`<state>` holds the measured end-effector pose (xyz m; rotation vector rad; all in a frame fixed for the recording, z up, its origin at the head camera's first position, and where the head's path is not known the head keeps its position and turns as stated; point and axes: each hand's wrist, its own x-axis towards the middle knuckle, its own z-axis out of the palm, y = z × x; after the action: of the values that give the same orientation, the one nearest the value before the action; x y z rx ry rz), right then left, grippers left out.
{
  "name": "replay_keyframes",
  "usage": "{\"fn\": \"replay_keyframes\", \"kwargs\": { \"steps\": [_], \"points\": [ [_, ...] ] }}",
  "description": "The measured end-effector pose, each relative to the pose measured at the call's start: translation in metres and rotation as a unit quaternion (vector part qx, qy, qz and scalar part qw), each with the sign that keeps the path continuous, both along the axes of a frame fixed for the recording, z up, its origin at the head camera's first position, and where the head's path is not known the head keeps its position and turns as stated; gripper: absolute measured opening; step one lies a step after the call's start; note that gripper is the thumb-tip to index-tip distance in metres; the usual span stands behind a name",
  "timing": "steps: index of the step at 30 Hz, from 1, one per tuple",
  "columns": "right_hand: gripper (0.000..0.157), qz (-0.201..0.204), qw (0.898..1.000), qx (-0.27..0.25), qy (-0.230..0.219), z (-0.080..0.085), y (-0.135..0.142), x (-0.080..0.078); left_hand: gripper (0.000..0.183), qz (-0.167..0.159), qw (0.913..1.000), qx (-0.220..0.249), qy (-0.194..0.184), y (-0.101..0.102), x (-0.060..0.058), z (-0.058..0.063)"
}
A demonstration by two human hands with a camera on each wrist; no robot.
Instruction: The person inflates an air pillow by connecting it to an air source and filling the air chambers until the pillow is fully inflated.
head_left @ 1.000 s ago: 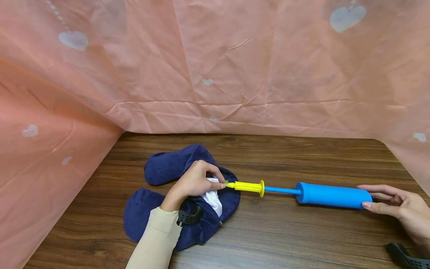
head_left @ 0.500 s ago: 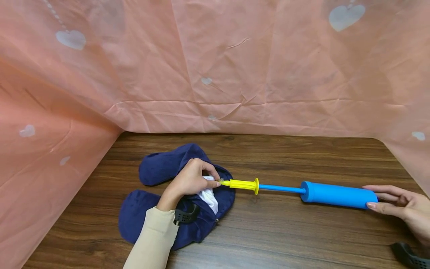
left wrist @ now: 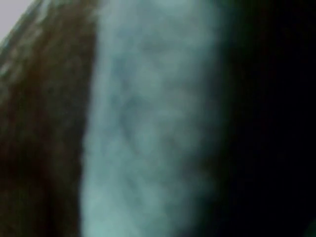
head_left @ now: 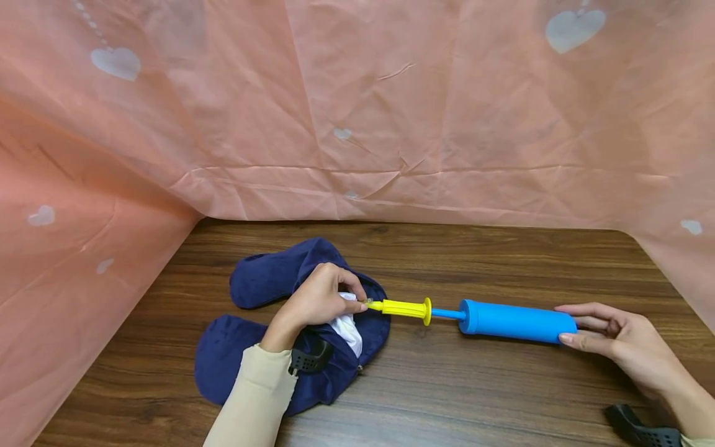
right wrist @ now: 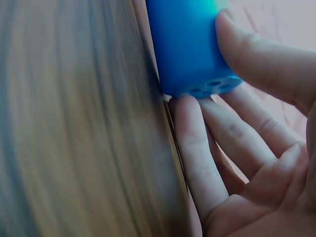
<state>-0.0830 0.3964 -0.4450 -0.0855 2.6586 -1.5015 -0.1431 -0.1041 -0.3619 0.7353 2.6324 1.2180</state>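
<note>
A hand air pump lies across the middle in the head view, with a yellow handle and nozzle (head_left: pixel 403 308), a thin blue rod (head_left: pixel 447 314) and a blue barrel (head_left: pixel 516 321). My right hand (head_left: pixel 620 338) holds the barrel's far end between thumb and fingers; the right wrist view shows fingers at its holed end cap. With thumb and forefinger, my left hand (head_left: pixel 323 297) pinches a small clear valve (head_left: pixel 368 302) at the nozzle tip. Under that hand lies a navy U-shaped neck pillow (head_left: pixel 229 357), its cover opened on a white inner lining (head_left: pixel 349 332).
The wood-grain table (head_left: pixel 447 391) carries everything. A pink sheet with pale hearts (head_left: pixel 391 112) hangs behind and along both sides. Black straps, including the left wrist strap (head_left: pixel 311 359), sit on the wrists. The left wrist view is dark and blurred.
My right hand first drew the barrel slightly right, then pushed it left, so less of the rod shows now. My left hand and the pillow shifted a little left in view, then stayed.
</note>
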Motion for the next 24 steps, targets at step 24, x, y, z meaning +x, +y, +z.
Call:
{"fn": "replay_keyframes", "kwargs": {
  "steps": [24],
  "points": [
    [0.047, -0.001, 1.000, 0.013, 0.001, 0.006, -0.021, 0.001, 0.008, -0.008, 1.0000, -0.006, -0.003, 0.006, 0.000, -0.007]
  ]
}}
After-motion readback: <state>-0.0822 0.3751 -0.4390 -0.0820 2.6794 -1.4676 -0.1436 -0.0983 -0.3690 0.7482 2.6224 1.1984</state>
